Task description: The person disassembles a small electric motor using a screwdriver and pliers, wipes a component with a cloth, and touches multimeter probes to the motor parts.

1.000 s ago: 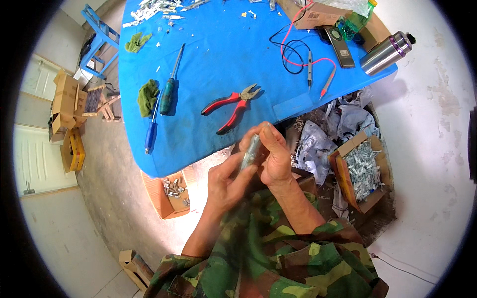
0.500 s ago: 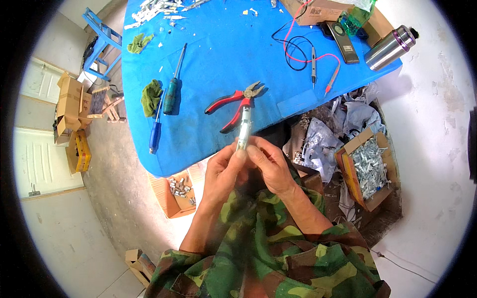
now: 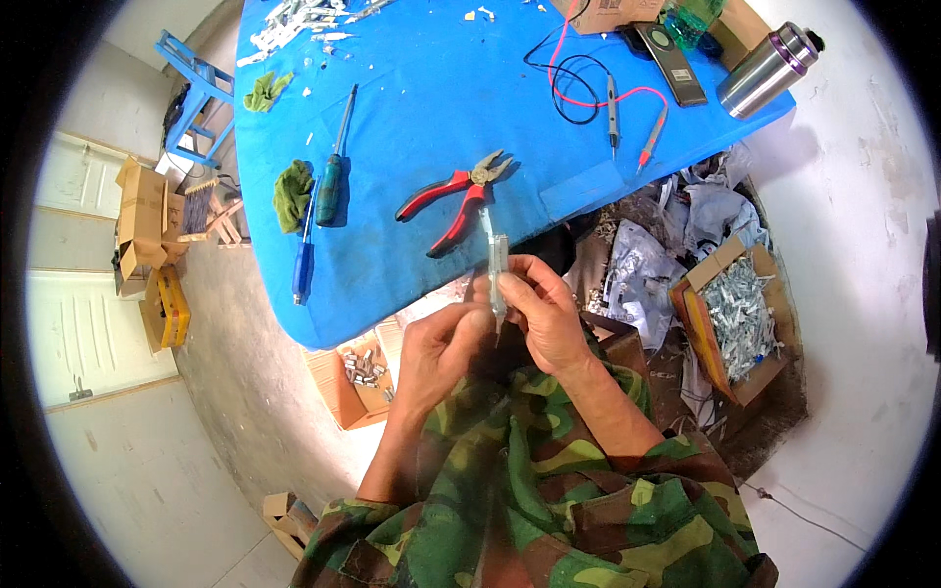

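Lowered device (image 3: pixel 498 257) pinched by right fingers (image 3: pixel 518 292), left fingers (image 3: pixel 469 325) unclear; blue tabletop (image 3: pixel 412 108), white wall (image 3: pixel 863 245)

Bench (image 3: pixel 412 118), by count.
Two hands (image 3: pixel 554 323); one held device (image 3: pixel 498 269); one pliers (image 3: pixel 459 223); two screwdrivers (image 3: pixel 331 191); two probes (image 3: pixel 614 116); two cloths (image 3: pixel 291 201); one flask (image 3: pixel 767 75).

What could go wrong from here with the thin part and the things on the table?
The thin pale part is pinched in the right hand by the near edge of the blue table; it might slip and fall. The pliers lie just beyond it with handles spread, so a bump could shift them. The steel bottle is near the right edge and could perhaps be knocked off.
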### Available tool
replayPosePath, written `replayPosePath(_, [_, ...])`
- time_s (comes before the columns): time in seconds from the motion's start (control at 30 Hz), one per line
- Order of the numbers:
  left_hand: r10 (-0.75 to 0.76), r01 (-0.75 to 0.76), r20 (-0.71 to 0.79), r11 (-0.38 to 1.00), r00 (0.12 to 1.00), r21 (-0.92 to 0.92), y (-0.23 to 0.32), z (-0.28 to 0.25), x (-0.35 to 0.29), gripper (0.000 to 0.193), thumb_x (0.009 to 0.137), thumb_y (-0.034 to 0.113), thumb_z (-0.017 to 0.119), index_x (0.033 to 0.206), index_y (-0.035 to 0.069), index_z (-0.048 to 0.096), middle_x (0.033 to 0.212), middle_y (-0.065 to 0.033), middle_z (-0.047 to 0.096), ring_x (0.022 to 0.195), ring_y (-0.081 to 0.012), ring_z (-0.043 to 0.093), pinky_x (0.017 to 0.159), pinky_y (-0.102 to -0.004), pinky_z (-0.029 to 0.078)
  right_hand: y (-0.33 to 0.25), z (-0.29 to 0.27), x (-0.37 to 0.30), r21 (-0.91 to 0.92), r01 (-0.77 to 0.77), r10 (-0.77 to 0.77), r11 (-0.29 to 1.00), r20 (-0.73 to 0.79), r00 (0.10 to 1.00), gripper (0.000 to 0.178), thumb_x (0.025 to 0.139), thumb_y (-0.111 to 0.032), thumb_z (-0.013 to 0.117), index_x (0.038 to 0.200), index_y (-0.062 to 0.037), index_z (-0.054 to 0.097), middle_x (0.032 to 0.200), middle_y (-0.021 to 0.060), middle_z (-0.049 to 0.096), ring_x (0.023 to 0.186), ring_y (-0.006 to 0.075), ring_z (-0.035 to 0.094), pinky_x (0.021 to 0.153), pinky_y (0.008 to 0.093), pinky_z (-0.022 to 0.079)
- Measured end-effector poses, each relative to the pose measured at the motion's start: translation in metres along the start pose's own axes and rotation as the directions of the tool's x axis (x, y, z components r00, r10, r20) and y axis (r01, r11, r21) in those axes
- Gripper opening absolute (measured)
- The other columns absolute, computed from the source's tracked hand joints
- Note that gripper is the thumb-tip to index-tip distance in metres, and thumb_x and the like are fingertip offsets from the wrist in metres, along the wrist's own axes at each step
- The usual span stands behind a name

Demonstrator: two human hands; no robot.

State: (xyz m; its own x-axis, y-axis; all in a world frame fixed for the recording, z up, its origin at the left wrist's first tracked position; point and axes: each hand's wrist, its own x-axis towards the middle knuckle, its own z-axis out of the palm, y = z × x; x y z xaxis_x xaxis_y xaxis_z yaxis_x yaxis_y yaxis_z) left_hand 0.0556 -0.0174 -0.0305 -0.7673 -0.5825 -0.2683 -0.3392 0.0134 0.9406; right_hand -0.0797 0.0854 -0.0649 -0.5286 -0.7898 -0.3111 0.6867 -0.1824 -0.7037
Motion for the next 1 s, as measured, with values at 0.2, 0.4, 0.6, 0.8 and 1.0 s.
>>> replayPosePath(0.2, [0.103,-0.093,-0.100,0.991,0.990,0.099,-0.016,-0.014,0.005,0.031,0.103,0.026,0.070,0.111,-0.003,0.074,0.089,-0.0055,0.074,0.073,-0.0097,0.063,0.064,-0.0252,0.051,0.002,-0.005,0.000,-0.146,0.070,-0.070,0.987,0.007,0.998,0.026,0.104,-0.015,0.063,0.125,0.0000,0.060,0.110,0.0087,0.072,0.096,0.0141,0.070,0.082,0.0295,0.057])
replayPosePath(0.4, [0.076,-0.055,-0.221,0.993,0.972,0.102,-0.008,-0.025,0.008,0.024,0.100,0.017,0.073,0.110,-0.005,0.074,0.082,-0.0020,0.071,0.072,-0.0079,0.061,0.066,-0.0243,0.049,0.002,-0.010,0.002,-0.175,0.043,-0.048,0.984,-0.024,0.999,0.027,0.104,-0.014,0.063,0.128,-0.0006,0.059,0.114,0.0096,0.071,0.098,0.0165,0.071,0.083,0.0303,0.058])
replayPosePath(0.6, [0.243,-0.136,-0.333,0.940,0.911,0.314,-0.005,-0.043,0.021,0.020,0.098,0.013,0.074,0.109,-0.004,0.074,0.081,-0.0052,0.071,0.070,-0.0075,0.059,0.062,-0.0244,0.048,0.006,-0.018,0.004,-0.002,-0.030,0.030,1.000,-0.044,0.999,0.032,0.102,-0.010,0.062,0.131,0.0004,0.057,0.116,0.0111,0.069,0.099,0.0180,0.070,0.083,0.0306,0.059])
replayPosePath(0.8, [0.384,-0.167,-0.389,0.857,0.837,0.487,-0.003,-0.063,0.027,0.016,0.094,0.007,0.077,0.106,-0.002,0.075,0.090,-0.0109,0.074,0.069,-0.0117,0.063,0.062,-0.0277,0.051,0.009,-0.017,0.005,-0.021,-0.061,0.059,0.998,-0.076,0.995,0.038,0.106,-0.018,0.060,0.138,-0.0002,0.053,0.116,0.0134,0.071,0.095,0.0179,0.072,0.076,0.0295,0.059])
replayPosePath(1.0, [0.540,-0.060,-0.440,0.677,0.718,0.734,-0.004,-0.114,0.053,0.016,0.095,0.012,0.076,0.106,0.001,0.074,0.093,-0.0115,0.074,0.071,-0.0197,0.067,0.064,-0.0333,0.053,0.011,-0.017,0.007,0.027,-0.071,0.073,0.997,-0.058,0.996,0.043,0.107,-0.016,0.057,0.146,-0.0021,0.047,0.117,0.0150,0.071,0.095,0.0181,0.072,0.075,0.0302,0.060])
